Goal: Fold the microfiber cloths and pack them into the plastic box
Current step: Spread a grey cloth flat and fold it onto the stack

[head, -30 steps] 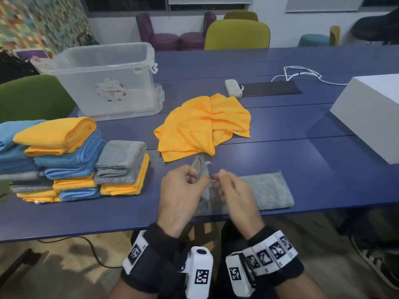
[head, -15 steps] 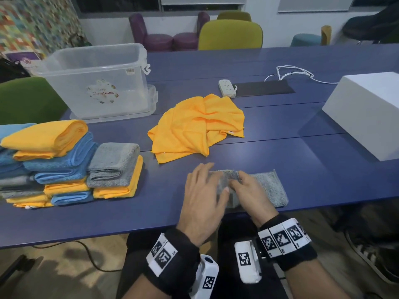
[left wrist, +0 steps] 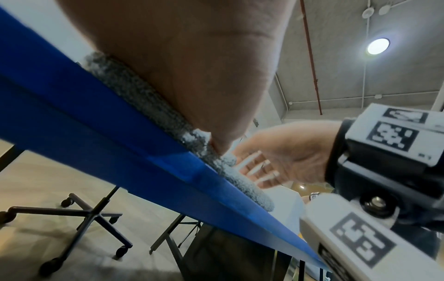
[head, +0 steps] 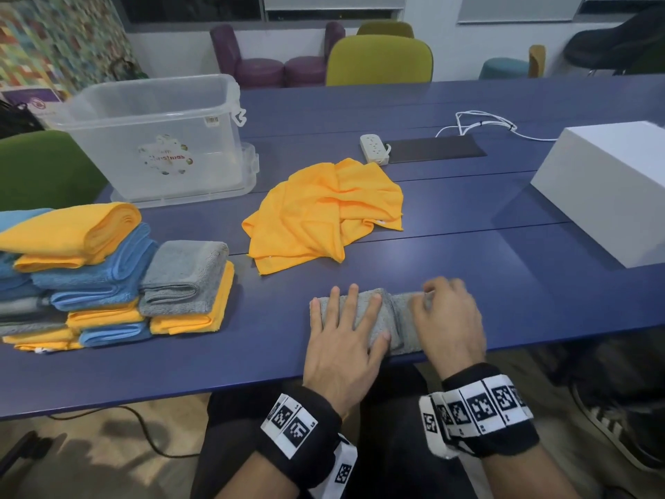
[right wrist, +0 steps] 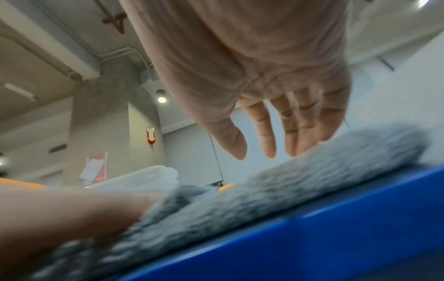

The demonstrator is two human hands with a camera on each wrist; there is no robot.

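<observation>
Grey microfiber cloth (head: 399, 320) now folded flat on table; left hand (head: 345, 333) and right hand (head: 448, 318), fingers straight, press it; stacking next.

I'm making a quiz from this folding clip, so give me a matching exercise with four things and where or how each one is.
Things:
1. grey cloth
2. loose orange cloth
3. plastic box
4. left hand

States:
A. unfolded, crumpled mid-table
B. fingers straight, pressing down
C. near table edge, under both hands
D. far left of the table

Pairs: 1-C, 2-A, 3-D, 4-B
</observation>
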